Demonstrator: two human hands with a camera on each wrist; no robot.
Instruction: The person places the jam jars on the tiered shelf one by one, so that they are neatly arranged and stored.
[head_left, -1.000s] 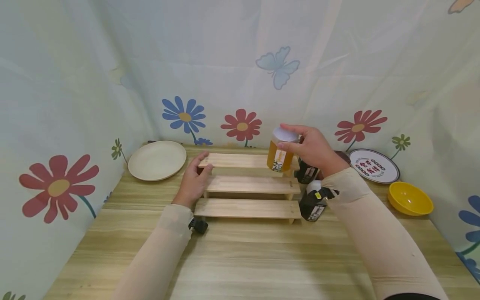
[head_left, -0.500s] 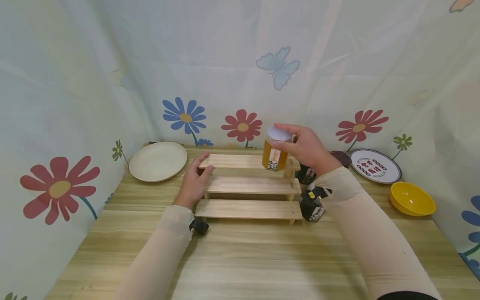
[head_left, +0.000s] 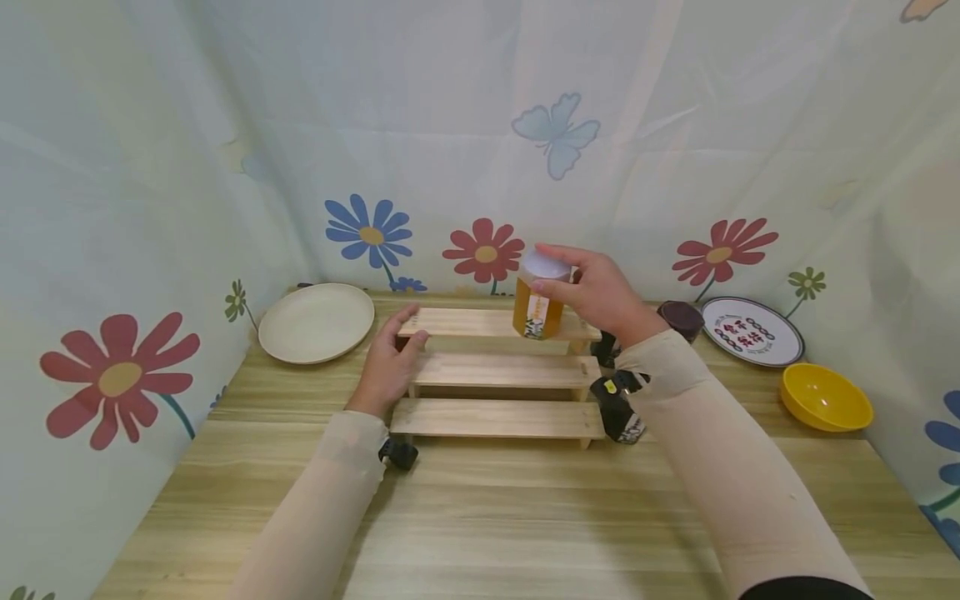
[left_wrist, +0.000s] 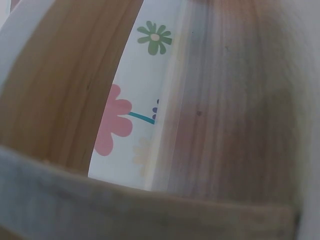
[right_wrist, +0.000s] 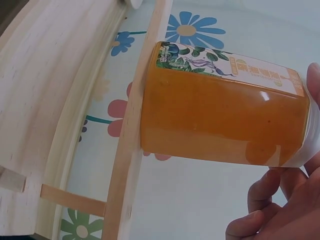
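A three-tier wooden step rack (head_left: 487,368) stands in the middle of the table in the head view. My left hand (head_left: 386,362) grips the left end of its top tier, thumb in front. In my right hand (head_left: 606,293) is a honey jar (head_left: 538,308) with amber contents, pinched by its white lid. It is upright at the right part of the top tier. The right wrist view shows the base of the jar (right_wrist: 220,117) right at the shelf board (right_wrist: 131,145). The left wrist view has only the rack's boards (left_wrist: 235,125) close up.
Right of the rack, partly behind my right arm, a black jar (head_left: 621,417) and a dark-lidded jar (head_left: 681,319) stand. A printed plate (head_left: 752,332) and a yellow bowl (head_left: 825,398) lie farther right. At the back left is a cream plate (head_left: 317,323).
My right hand has carried the honey jar left along the top tier. The left hand keeps its grip on the rack.
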